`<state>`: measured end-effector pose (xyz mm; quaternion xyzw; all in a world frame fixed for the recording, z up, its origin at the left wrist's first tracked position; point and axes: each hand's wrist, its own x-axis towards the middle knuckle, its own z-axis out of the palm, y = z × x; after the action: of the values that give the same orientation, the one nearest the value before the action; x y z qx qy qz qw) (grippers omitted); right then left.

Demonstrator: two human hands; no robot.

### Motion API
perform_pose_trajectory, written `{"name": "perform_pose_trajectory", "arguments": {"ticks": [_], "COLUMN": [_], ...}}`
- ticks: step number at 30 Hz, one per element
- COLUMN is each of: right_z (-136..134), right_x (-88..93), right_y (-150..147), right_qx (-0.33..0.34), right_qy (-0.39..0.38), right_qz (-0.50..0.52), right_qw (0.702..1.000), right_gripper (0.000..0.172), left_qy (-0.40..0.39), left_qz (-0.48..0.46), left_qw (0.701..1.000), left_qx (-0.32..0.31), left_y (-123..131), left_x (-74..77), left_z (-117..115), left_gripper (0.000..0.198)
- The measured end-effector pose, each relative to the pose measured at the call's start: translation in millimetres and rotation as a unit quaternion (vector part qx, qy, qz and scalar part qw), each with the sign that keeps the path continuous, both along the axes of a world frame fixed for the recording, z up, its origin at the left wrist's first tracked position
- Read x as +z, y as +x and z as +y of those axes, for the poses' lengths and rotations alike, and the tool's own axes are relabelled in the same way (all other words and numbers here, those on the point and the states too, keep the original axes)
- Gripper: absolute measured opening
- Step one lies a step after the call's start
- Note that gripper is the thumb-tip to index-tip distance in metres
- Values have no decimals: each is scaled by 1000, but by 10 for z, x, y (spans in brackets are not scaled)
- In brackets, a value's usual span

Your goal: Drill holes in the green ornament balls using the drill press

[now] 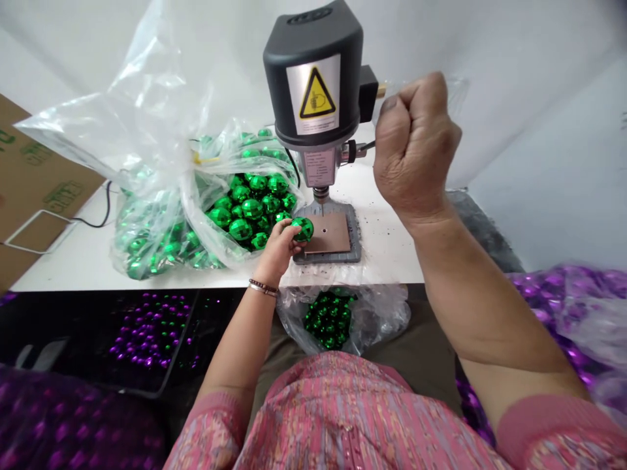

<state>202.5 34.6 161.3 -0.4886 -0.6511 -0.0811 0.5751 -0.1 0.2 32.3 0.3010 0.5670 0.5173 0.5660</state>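
Note:
My left hand (280, 245) pinches a shiny green faceted ball (302, 228) at the left edge of the drill press base plate (333, 234). The drill bit (321, 196) hangs above the plate, to the right of the ball and apart from it. My right hand (414, 147) is raised in a fist around the press's feed lever (365, 148), to the right of the black drill press head (316, 72). The lever's end is hidden inside the fist.
A clear plastic bag (161, 189) full of green balls lies on the white table (73, 261) left of the press. A smaller bag of green balls (333, 316) hangs at the table's front edge. Purple balls (147, 329) lie below left, purple material at the right. A cardboard box (29, 183) stands far left.

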Motion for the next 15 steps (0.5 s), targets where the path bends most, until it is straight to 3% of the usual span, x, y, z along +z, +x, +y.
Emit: {"name": "perform_pose_trajectory", "arguments": {"ticks": [5,9,15], "right_z": [-22,-25,-69], "right_x": [39,47,95], "right_y": [-28,-28,-29], "right_qx": [-18,-17,-14], "right_qy": [-31,-30,-60], "right_qz": [5,2,-14], "right_qw": [999,999,998], "right_gripper": [21,23,21], "left_qy": [95,110,112], "left_qz": [171,236,320], "left_qw": [981,965,939], "left_qx": [18,18,-52], "left_y": [156,232,218], "left_x": [-97,-180,-169], "left_z": [114,193,253], "left_gripper": [46,48,47]}}
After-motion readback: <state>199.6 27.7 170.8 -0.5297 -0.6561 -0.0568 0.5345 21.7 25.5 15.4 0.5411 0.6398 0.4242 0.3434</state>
